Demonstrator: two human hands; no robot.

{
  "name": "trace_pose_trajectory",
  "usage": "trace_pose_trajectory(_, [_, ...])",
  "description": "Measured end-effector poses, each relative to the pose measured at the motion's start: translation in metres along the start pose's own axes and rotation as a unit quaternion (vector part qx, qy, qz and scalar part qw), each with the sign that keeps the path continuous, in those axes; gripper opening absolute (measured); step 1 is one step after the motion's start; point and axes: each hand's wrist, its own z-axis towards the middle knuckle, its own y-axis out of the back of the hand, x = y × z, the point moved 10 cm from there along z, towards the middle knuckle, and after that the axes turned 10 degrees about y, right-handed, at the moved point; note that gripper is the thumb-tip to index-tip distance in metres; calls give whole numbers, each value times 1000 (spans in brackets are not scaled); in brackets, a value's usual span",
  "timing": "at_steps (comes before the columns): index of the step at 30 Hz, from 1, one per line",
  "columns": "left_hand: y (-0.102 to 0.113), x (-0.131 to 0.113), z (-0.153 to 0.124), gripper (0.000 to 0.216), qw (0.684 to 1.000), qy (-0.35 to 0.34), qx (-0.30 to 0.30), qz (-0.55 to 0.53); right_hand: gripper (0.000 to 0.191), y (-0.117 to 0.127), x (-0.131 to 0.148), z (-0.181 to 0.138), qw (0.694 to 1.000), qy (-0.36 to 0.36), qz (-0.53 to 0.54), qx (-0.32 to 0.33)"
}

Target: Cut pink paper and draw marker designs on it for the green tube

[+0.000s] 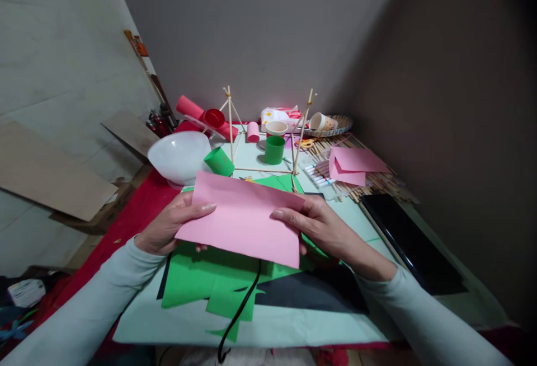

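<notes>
A sheet of pink paper [243,220] is held up over the table between both hands. My left hand [178,220] grips its left edge, thumb on top and fingers underneath. On the right edge, my right hand [316,223] pinches the sheet the same way. Beneath it lie cut sheets of green paper [188,276] on dark paper [310,290]. Just beyond stand a green paper tube [274,150] and a tilted green tube [218,162]. A frame of thin wooden sticks [230,131] rises around them.
A white bowl [180,156] stands at the left. To the right are folded pink paper [356,164], markers [319,174], many wooden sticks [377,187] and a black flat case [411,243]. Orange-handled scissors [306,143] lie behind. A black cord [241,310] hangs in front.
</notes>
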Motion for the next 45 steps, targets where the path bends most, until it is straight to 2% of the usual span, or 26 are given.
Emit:
trace_pose_trajectory(7, [-8,6,5,37,995,36,46,-80,41,-8,-11,-3,998,-42,11,44])
trace_pose_trajectory(13, [-6,7,7,40,996,9,44,-79,45,-8,-4,0,998,-44,-15,39])
trace_pose_trajectory(15, [3,-6,8,45,998,-55,6,-20,42,5,6,5,998,-16,-61,6])
trace_pose_trajectory(17, [18,-29,5,54,985,-143,-69,65,39,28,22,10,989,39,-129,-56])
trace_pose_trajectory(19, [32,-52,2,56,955,-210,-152,144,37,55,34,12,970,87,-190,-124])
trace_pose_trajectory(22, [44,-80,5,49,911,-252,-242,217,38,89,33,11,950,109,-212,-202])
trace_pose_trajectory(26, [34,-104,27,45,864,-272,-280,319,37,109,19,8,950,114,-146,-252])
trace_pose_trajectory(29, [27,-108,47,46,841,-265,-296,366,38,111,17,7,950,120,-116,-264])
trace_pose_trajectory(32, [28,-107,53,35,829,-259,-306,389,36,112,20,7,949,127,-93,-273])
trace_pose_trajectory(35, [30,-112,40,22,827,-269,-304,390,34,115,23,8,949,132,-71,-277])
trace_pose_trajectory(38, [26,-119,15,29,840,-283,-273,373,30,115,28,10,953,137,-28,-270])
trace_pose_trajectory(41, [14,-119,-4,35,869,-277,-194,361,31,113,35,12,957,137,20,-254])
trace_pose_trajectory(45, [-2,-104,-15,22,934,-251,-50,250,25,96,41,14,979,113,33,-167])
